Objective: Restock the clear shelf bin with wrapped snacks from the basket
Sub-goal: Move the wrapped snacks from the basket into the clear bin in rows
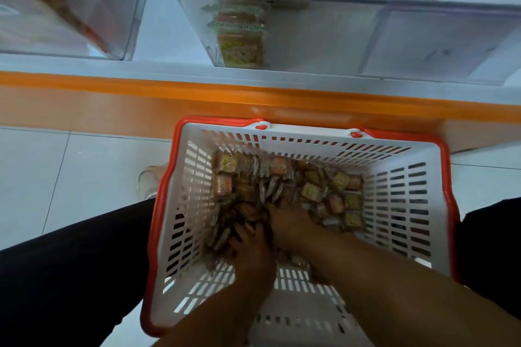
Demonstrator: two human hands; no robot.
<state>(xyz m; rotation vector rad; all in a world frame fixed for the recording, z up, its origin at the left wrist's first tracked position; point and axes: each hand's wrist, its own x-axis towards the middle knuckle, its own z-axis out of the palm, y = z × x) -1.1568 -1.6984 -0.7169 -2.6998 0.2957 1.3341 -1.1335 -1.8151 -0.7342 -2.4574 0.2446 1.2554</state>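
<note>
A white slotted basket [394, 194] with a red rim sits on the floor below me. Several small wrapped snacks [310, 191] lie heaped in it. Both hands are down in the heap. My left hand [252, 248] has its fingers curled round a bunch of snacks at the left of the pile. My right hand [290, 222] lies beside it with its fingertips buried among the packets. Above, the clear shelf bin [324, 31] stands on the shelf with a short row of the same snacks [239, 22] at its left side.
A second clear bin [70, 8] holding other packets stands to the left. An orange shelf edge [141, 87] runs across between bins and basket. Black trouser legs flank the basket and a light shoe [148, 177] rests on the white tiled floor.
</note>
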